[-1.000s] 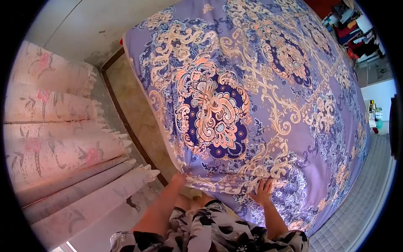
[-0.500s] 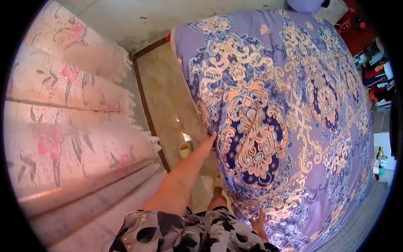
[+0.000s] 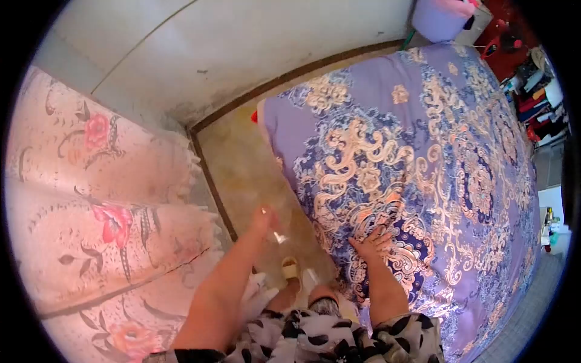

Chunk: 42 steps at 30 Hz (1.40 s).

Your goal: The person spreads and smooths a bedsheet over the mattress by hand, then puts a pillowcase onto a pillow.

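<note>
A purple patterned bedspread [image 3: 363, 157] covers the bed on the right, its left edge hanging beside the floor. My right hand [image 3: 373, 242] lies flat on it with the fingers spread, holding nothing, over a dark medallion design. My left hand [image 3: 264, 219] is off the bed, above the floor between the curtain and the bedspread's edge. It is blurred, and its fingers cannot be made out.
A pink floral curtain [image 3: 109, 224] hangs at the left. Behind it runs a pale wall [image 3: 260, 42] above the tan floor [image 3: 236, 151]. At the back right stand a lilac bin [image 3: 439, 21] and a pile of clothes [image 3: 535, 109].
The view has shifted toward the wall and the bed's far corner. My left hand has come away from the bedspread's edge. My right hand has moved farther up the bedspread and rests there.
</note>
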Motion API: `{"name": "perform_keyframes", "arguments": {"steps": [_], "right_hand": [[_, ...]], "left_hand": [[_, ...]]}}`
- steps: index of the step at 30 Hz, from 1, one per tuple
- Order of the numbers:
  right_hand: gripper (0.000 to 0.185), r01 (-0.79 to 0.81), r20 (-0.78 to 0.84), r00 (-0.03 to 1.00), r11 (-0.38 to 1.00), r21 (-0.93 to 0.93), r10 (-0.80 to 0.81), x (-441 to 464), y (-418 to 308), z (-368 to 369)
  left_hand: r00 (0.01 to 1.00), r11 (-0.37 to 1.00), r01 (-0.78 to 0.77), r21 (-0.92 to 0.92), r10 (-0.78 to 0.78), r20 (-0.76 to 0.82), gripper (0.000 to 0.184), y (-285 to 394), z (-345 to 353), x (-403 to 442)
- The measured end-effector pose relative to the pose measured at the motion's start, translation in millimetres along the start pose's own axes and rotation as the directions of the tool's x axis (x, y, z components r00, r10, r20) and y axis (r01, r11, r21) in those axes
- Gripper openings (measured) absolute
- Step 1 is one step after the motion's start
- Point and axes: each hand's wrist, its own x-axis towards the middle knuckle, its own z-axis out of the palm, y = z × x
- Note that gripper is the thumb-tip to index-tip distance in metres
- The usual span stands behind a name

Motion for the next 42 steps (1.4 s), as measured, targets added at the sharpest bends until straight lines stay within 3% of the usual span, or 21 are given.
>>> {"name": "perform_keyframes", "arguments": {"steps": [3, 8, 10, 12, 13, 15, 16, 19, 22, 25, 27, 29, 31, 34, 35, 37, 39, 41, 42], "right_hand": [[0.132, -0.026, 0.005, 1.0, 0.999, -0.042, 0.026, 2.5, -1.7, -6.5], [0.131, -0.052, -0.004, 0.999, 0.99, -0.128, 0.052, 13.5, -0.7, -0.2], [0.132, -0.053, -0.005, 0.999, 0.993, -0.108, 0.053, 30.1, 13.0, 12.7], [0.134, -0.093, 0.071, 0.992, 0.983, -0.157, 0.105, 28.6, -0.5, -2.2], [0.134, -0.126, 0.129, 0.981, 0.982, -0.143, 0.145, 16.2, -10.7, -11.2], [0.134, -0.129, 0.086, 0.986, 0.98, -0.151, 0.143, 20.4, -8.5, -5.8], [0.134, -0.129, 0.065, 0.988, 0.979, -0.161, 0.141, 19.3, -5.7, -3.5], [0.135, -0.175, 0.135, 0.971, 0.969, -0.174, 0.199, 15.6, -14.6, -15.4], [0.136, -0.195, 0.218, 0.945, 0.956, -0.221, 0.243, 11.0, -25.4, -31.6], [0.137, -0.203, 0.244, 0.933, 0.947, -0.251, 0.264, 18.4, -21.4, -38.0], [0.136, -0.183, 0.272, 0.926, 0.941, -0.283, 0.262, 22.4, -20.1, -41.8], [0.134, -0.073, 0.286, 0.941, 0.935, -0.346, 0.179, 18.2, -23.2, -48.9], [0.134, 0.072, 0.287, 0.956, 0.9, -0.431, 0.061, 25.3, -3.6, -44.4], [0.127, -0.144, 0.207, 0.962, 0.974, -0.176, 0.179, 2.8, -24.0, -53.1], [0.126, -0.165, 0.167, 0.969, 0.981, -0.102, 0.18, -1.2, -25.6, -49.6], [0.116, -0.078, -0.067, 0.995, 0.997, -0.007, 0.077, -2.0, -20.7, -25.4], [0.108, 0.228, -0.375, 0.898, 0.972, -0.048, -0.229, -1.0, -25.1, 4.4], [0.101, 0.493, -0.371, 0.79, 0.865, -0.091, -0.489, -27.5, -63.9, -3.6], [0.1, 0.446, -0.343, 0.83, 0.893, -0.064, -0.439, -44.1, -87.4, -2.7]], "left_hand": [[0.974, 0.989, 0.001, 0.148, 0.033, -0.224, 0.042, 74.5, 8.9, 29.4], [0.982, 0.939, -0.091, 0.331, 0.139, -0.126, 0.056, 120.7, 27.9, 131.8], [0.966, 0.93, -0.188, 0.316, 0.233, -0.113, 0.06, 132.4, 37.4, 162.5], [0.92, 0.921, -0.355, 0.162, 0.375, -0.116, 0.063, 164.1, 58.9, 191.6], [0.88, 0.888, -0.424, 0.178, 0.45, -0.15, 0.064, 171.9, 62.9, 216.7], [0.805, 0.828, -0.518, 0.215, 0.557, -0.207, 0.066, 169.2, 67.8, 253.6], [0.695, 0.676, -0.469, 0.569, 0.679, -0.235, 0.069, 197.3, 78.3, 229.5], [0.79, 0.753, -0.417, 0.51, 0.577, -0.207, 0.061, 194.9, 64.1, 258.1], [0.884, 0.702, -0.302, 0.645, 0.459, -0.085, 0.046, 229.6, 58.2, 229.1], [0.862, 0.588, -0.278, 0.759, 0.501, -0.072, 0.038, 237.6, 37.0, 225.4], [0.835, 0.596, -0.257, 0.761, 0.533, -0.136, 0.035, 226.8, -12.2, 228.4], [0.818, 0.518, -0.061, 0.853, 0.516, -0.255, 0.034, 243.2, -29.5, 192.1], [0.826, 0.492, 0.029, 0.87, 0.478, -0.298, 0.032, 239.7, -48.8, 187.7], [0.871, 0.476, 0.031, 0.879, 0.419, -0.257, 0.032, 214.3, -84.5, 212.9], [0.868, 0.577, 0.046, 0.816, 0.381, -0.318, 0.032, 207.6, -91.5, 226.9], [0.854, 0.742, 0.074, 0.666, 0.298, -0.427, 0.033, 197.8, -108.7, 258.9], [0.776, 0.59, -0.263, 0.763, 0.599, -0.195, 0.037, 191.0, -125.4, 299.7], [0.783, 0.254, -0.152, 0.955, 0.621, -0.04, 0.043, 258.5, -43.1, 243.3], [0.781, 0.195, -0.227, 0.954, 0.622, 0.059, 0.046, 277.5, -14.5, 227.2]]}}
